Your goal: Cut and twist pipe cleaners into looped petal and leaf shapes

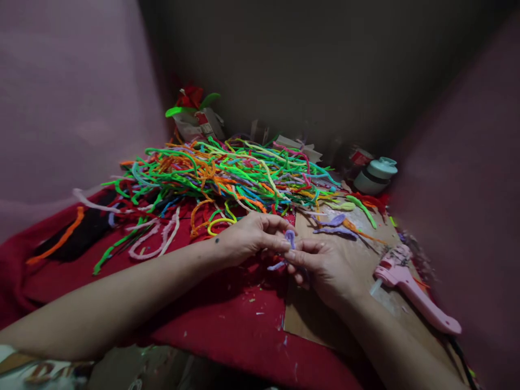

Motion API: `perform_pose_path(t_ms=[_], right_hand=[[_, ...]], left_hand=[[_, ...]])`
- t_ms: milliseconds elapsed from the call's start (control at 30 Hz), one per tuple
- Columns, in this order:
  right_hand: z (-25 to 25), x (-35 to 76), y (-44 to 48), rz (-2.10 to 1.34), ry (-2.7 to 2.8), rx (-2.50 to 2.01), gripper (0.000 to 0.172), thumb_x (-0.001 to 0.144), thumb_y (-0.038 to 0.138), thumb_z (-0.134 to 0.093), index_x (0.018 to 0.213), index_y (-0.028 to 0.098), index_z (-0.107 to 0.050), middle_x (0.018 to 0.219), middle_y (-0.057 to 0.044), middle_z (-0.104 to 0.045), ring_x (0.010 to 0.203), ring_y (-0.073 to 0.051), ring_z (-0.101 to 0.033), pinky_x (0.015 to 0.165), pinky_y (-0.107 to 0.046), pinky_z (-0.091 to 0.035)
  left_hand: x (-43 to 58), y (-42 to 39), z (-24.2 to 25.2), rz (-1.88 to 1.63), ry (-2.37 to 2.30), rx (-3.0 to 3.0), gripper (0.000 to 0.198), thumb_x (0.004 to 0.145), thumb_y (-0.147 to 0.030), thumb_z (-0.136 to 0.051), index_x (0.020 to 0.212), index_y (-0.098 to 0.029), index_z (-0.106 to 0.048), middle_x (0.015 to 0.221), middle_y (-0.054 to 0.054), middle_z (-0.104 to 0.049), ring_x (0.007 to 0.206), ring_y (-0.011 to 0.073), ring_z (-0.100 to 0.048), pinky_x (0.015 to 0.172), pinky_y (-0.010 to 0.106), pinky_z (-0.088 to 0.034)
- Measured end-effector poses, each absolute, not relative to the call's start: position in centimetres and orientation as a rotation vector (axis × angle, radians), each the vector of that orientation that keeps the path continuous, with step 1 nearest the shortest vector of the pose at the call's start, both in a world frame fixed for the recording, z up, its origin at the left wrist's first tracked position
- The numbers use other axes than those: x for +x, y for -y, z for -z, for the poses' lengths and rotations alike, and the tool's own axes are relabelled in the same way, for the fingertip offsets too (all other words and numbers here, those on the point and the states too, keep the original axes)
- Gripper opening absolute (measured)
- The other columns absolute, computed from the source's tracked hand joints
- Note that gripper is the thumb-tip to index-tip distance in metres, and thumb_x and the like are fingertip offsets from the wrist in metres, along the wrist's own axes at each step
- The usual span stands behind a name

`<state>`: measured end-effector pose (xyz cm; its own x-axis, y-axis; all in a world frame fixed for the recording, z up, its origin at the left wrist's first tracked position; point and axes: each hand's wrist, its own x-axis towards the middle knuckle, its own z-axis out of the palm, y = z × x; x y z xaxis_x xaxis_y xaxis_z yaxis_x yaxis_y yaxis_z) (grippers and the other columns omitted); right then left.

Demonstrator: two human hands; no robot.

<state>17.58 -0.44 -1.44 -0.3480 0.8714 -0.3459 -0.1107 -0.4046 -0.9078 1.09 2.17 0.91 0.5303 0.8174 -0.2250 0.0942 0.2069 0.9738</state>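
Note:
Between my two hands, over the red cloth, is a purple pipe cleaner (290, 238) bent into a small loop at its top. My left hand (258, 233) pinches it from the left, thumb and fingers closed. From the right, my right hand (320, 265) grips it lower down, with the fingertips of both hands nearly touching. One loose purple end sticks out to the left below my fingers. Right of my hands lie purple petal-like loops (335, 226) of pipe cleaner with an orange strand, resting on a brown board (312, 319).
A large tangled heap of colourful pipe cleaners (227, 173) spreads behind my hands. On the board's right side lies a pink glue gun (414, 292). A jar with a light blue lid (376, 174) stands at the back right, and a red flower (190, 98) at the back left.

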Motion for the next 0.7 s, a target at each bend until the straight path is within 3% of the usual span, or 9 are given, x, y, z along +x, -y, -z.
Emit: perform_pose_path(t_ms=[200,400,700], right_hand=[[1.5,17.8,0.3,-1.831,1.135,-1.206,0.021,0.061,0.029,-0.073,0.061,0.011,-0.064,0.054,-0.002,-0.062,0.038,-0.006,-0.048,0.034,-0.016,-0.034],[2.3,17.8,0.3,-1.964,1.048,-1.008,0.021,0.068,0.032,-0.068,0.066,0.011,-0.066,0.060,-0.004,-0.065,0.043,-0.008,-0.055,0.039,-0.018,-0.043],[2.4,17.1,0.6,-1.879,1.004,-1.124,0.017,0.067,0.029,-0.065,0.062,0.013,-0.065,0.053,-0.003,-0.063,0.039,-0.009,-0.052,0.035,-0.017,-0.039]], left_hand=[[1.2,-1.7,-1.0,-0.659,-0.969,1.324,0.010,0.068,-0.020,-0.063,0.071,-0.011,-0.061,0.055,-0.003,-0.056,0.048,0.0048,-0.045,0.046,0.017,-0.032],[1.3,-1.5,-0.4,-0.799,-0.978,1.259,0.012,0.069,-0.022,-0.064,0.070,-0.011,-0.059,0.053,-0.006,-0.052,0.044,0.0023,-0.041,0.042,0.015,-0.029],[1.3,-0.8,0.0,-0.877,-1.006,1.309,0.009,0.071,-0.020,-0.060,0.071,-0.012,-0.057,0.058,-0.005,-0.053,0.050,0.0045,-0.045,0.050,0.017,-0.036]])
